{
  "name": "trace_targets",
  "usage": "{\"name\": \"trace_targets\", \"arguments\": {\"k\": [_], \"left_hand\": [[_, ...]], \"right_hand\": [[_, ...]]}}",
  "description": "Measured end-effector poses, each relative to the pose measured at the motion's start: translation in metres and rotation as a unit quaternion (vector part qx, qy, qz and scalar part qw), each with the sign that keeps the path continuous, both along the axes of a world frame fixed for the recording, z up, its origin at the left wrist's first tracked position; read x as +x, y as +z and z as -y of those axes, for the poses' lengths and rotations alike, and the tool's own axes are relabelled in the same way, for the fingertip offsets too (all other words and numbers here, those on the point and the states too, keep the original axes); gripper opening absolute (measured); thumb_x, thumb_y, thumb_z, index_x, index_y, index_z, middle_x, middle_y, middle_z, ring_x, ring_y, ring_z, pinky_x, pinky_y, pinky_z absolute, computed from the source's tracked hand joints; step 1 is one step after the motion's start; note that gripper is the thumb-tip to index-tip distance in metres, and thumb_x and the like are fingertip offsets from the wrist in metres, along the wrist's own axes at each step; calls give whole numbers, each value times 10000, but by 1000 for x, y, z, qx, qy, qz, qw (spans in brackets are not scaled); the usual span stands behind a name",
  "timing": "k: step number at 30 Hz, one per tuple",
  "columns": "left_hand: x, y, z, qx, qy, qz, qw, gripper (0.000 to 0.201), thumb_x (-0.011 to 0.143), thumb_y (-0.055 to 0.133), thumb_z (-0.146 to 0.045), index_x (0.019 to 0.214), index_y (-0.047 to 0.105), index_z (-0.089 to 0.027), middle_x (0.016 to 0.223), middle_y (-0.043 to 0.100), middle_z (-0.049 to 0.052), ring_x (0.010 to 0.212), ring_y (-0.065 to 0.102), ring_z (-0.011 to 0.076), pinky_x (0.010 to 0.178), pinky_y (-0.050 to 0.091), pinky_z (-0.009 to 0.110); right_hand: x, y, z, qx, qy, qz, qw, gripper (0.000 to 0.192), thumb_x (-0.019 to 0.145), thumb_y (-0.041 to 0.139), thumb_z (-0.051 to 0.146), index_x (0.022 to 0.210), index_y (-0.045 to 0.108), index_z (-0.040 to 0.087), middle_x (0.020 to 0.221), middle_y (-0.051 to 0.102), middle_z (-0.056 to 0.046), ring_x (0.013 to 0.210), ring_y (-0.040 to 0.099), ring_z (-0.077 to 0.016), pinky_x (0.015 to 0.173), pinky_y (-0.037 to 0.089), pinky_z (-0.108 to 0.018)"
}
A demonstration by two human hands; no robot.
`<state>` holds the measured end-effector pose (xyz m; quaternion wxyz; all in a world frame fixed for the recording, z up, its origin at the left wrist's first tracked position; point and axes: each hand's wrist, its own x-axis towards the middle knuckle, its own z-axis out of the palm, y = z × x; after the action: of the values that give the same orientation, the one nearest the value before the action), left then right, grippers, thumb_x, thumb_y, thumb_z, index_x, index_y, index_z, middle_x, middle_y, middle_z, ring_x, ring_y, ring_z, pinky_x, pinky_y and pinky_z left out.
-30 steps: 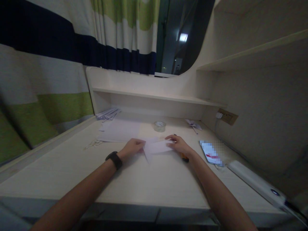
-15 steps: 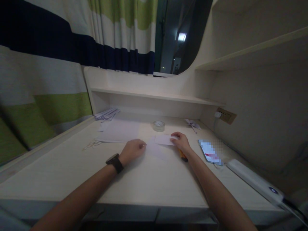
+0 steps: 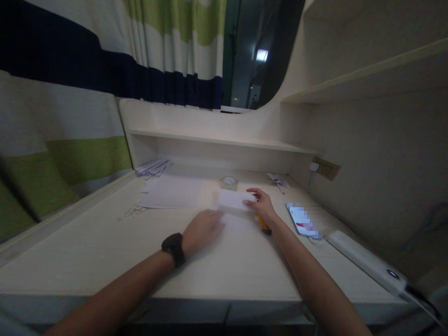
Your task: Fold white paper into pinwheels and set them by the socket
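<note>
My right hand [image 3: 262, 205] is pinching the far edge of a folded white paper [image 3: 235, 199], lifting it a bit. My left hand [image 3: 203, 229] lies flat, fingers together, just beside the paper's near corner. Tape roll [image 3: 230, 182] sits beyond.

Matt white paper [image 3: 235, 199] under my hands, pale wood-grain laminate surface [image 3: 224, 261], striped cloth curtain [image 3: 70, 116] upper left, glossy phone [image 3: 301, 219], clear shiny tape roll [image 3: 229, 182].
</note>
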<state>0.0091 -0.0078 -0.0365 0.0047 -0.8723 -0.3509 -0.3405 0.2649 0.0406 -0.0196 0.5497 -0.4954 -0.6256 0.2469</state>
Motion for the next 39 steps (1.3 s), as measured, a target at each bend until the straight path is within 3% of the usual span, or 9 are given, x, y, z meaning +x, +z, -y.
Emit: {"name": "trace_targets", "arguments": {"k": [3, 5, 9, 12, 17, 24, 29, 32, 39], "left_hand": [[-1, 13, -17, 1, 82, 118, 990, 552, 807, 558, -427, 1281, 479, -155, 1349, 473, 144, 1228, 444, 264, 994, 375, 423], [0, 26, -29, -45, 77, 151, 984, 636, 754, 607, -468, 1290, 473, -153, 1334, 485, 150, 1182, 484, 272, 920, 428, 394], [3, 41, -49, -225, -7, 111, 968, 374, 727, 623, -450, 878, 702, -118, 819, 694, 98, 724, 628, 210, 635, 462, 290], [3, 38, -54, -326, -22, 186, 927, 394, 722, 610, -475, 744, 698, -91, 587, 614, 43, 511, 526, 141, 482, 380, 241], [-9, 26, -55, -414, -43, 301, 858, 438, 697, 627, -501, 796, 695, -80, 619, 603, 32, 528, 492, 118, 481, 358, 220], [-24, 26, -52, -370, -14, 317, 873, 430, 728, 615, -438, 951, 700, -81, 758, 664, 83, 567, 504, 126, 477, 357, 217], [-22, 26, -50, -359, -34, 289, 887, 425, 757, 603, -443, 959, 700, -81, 746, 657, 80, 557, 494, 117, 459, 353, 207], [-21, 24, -53, -357, -44, 272, 893, 423, 773, 596, -450, 989, 691, -98, 748, 651, 76, 544, 504, 112, 434, 359, 198], [-16, 16, -59, -407, -25, 345, 846, 488, 706, 702, -380, 1091, 562, -114, 841, 642, 86, 601, 645, 170, 479, 523, 259]], "right_hand": [[-5, 5, 6, -26, 77, -21, 996, 547, 545, 769, 302, 1049, 600, 172, 744, 589, 1, 646, 551, -144, 570, 426, -251], [-10, 7, 10, -43, 119, -22, 992, 587, 531, 786, 283, 1074, 591, 175, 721, 588, 15, 617, 549, -135, 548, 421, -245], [-17, 5, 11, -51, 137, -57, 988, 594, 527, 798, 266, 1074, 589, 171, 734, 598, 16, 621, 556, -123, 546, 427, -234], [-19, 0, 10, -53, 112, -104, 987, 558, 553, 779, 275, 1069, 586, 180, 712, 577, 32, 613, 553, -107, 553, 447, -226], [-19, -2, 11, -79, 83, -138, 984, 534, 561, 751, 287, 1060, 585, 198, 658, 557, 53, 537, 525, -88, 503, 465, -222], [-27, -3, 12, -91, 80, -171, 978, 411, 603, 734, 332, 951, 576, 182, 666, 626, 15, 591, 615, -129, 564, 513, -253], [-36, -10, 14, -169, 85, -217, 958, 466, 616, 768, 283, 1004, 519, 214, 683, 625, 31, 554, 629, -132, 551, 561, -288], [-39, -12, 16, -209, 102, -213, 949, 356, 620, 771, 234, 882, 535, 185, 723, 653, -10, 589, 661, -162, 537, 576, -289], [-39, -8, 16, -194, 61, -256, 945, 307, 629, 752, 181, 833, 523, 181, 727, 661, -9, 583, 686, -183, 525, 590, -270]]}}
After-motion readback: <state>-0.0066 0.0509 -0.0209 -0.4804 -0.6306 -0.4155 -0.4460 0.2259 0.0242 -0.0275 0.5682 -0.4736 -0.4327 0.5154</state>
